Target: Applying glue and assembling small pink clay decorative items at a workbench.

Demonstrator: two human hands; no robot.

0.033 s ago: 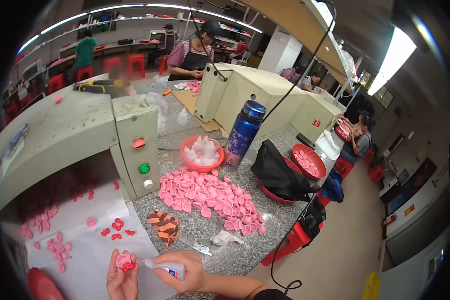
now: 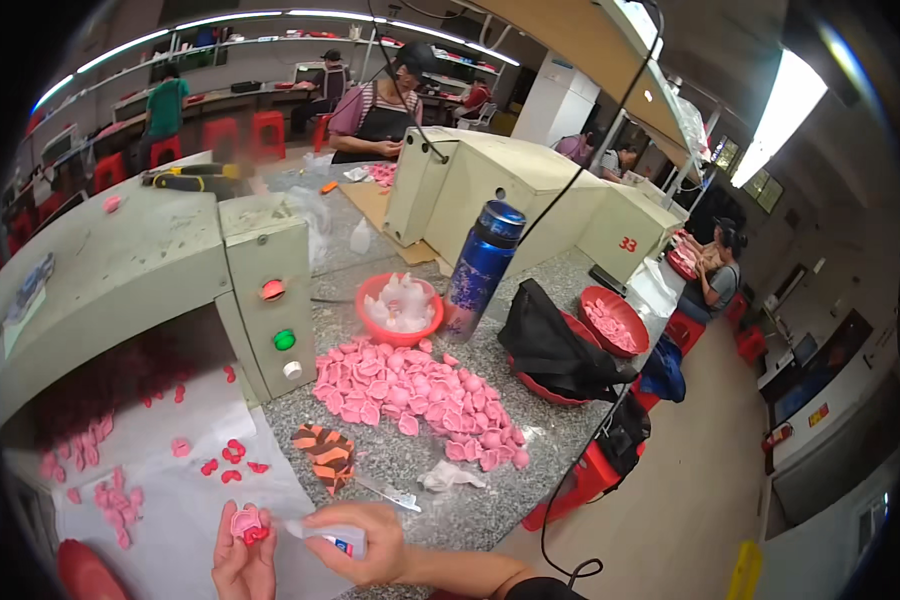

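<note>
Left fingers (image 2: 232,548) pinch a small pink piece (image 2: 245,522), seemingly light and soft, by its edges, while right fingers (image 2: 345,520) wrap a little bottle (image 2: 332,538), nozzle just beside it.

Speckled grey desk (image 2: 420,470). Heap of pink moulded pieces (image 2: 410,395) at centre. Red bowl (image 2: 398,308) with pale pieces behind heap; blue bottle (image 2: 480,270) upright just beside bowl. Black bag (image 2: 550,345) right of bottle. Orange-and-black striped pieces (image 2: 325,452) near heap. Beige machine (image 2: 170,270) with red and green buttons, left.
</note>
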